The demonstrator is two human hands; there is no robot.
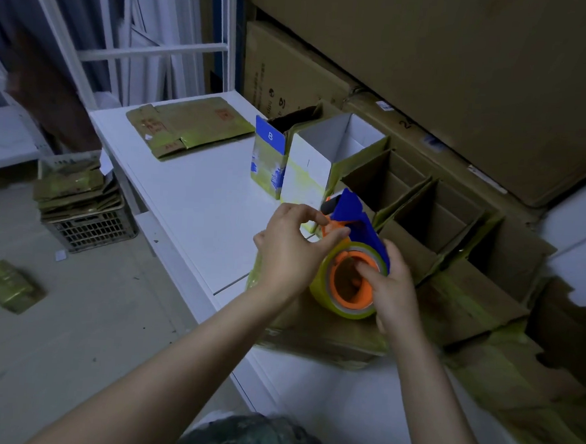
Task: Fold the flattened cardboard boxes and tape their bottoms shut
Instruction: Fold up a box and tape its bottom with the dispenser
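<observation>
A tape dispenser [349, 280] with an orange core, a yellowish roll and a blue guard is held above the white table [196, 209]. My right hand [392, 289] grips the roll, fingers curled into the orange core. My left hand [289, 252] pinches at the orange front part of the dispenser by the blue guard. Under the dispenser lies a brown cardboard box [329, 334]. A flattened cardboard box [187, 124] lies at the table's far end. Several folded open boxes [432, 223] stand in a row on the right.
A white open box [323, 155] and a blue-labelled box [269, 158] stand mid-table. Large stacked cartons [465, 78] fill the right background. A crate [89, 226] with flattened boxes sits on the floor left, beside a loose piece [8, 285]. A white rack [151, 48] stands behind.
</observation>
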